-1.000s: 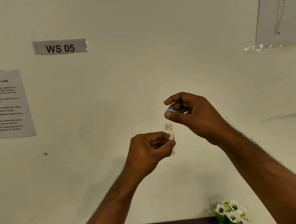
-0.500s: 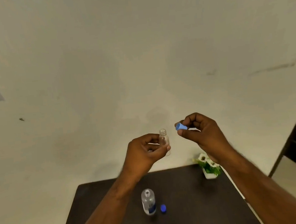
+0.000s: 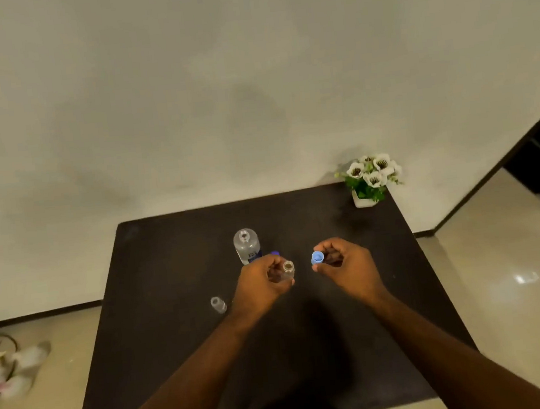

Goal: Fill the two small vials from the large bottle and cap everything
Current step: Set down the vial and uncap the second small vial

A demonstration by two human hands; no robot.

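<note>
My left hand (image 3: 263,283) grips a small clear vial (image 3: 287,270) with its open mouth up, above the middle of the dark table (image 3: 160,315). My right hand (image 3: 345,268) pinches a light blue cap (image 3: 317,258) a short way right of the vial, apart from it. The large clear bottle (image 3: 247,245) stands uncapped behind my left hand. Its dark blue cap (image 3: 275,254) peeks out beside it, mostly hidden by my fingers. A second small vial (image 3: 218,304) stands open on the table, left of my left wrist.
A small white pot of white flowers (image 3: 370,178) stands at the table's far right corner. The wall runs right behind the table. Floor lies to the right and left, with cables and light-coloured objects (image 3: 9,371) on the left floor.
The view has tilted down from the wall to the table. Both hands have come lower, still holding the vial and the blue cap a small gap apart.
</note>
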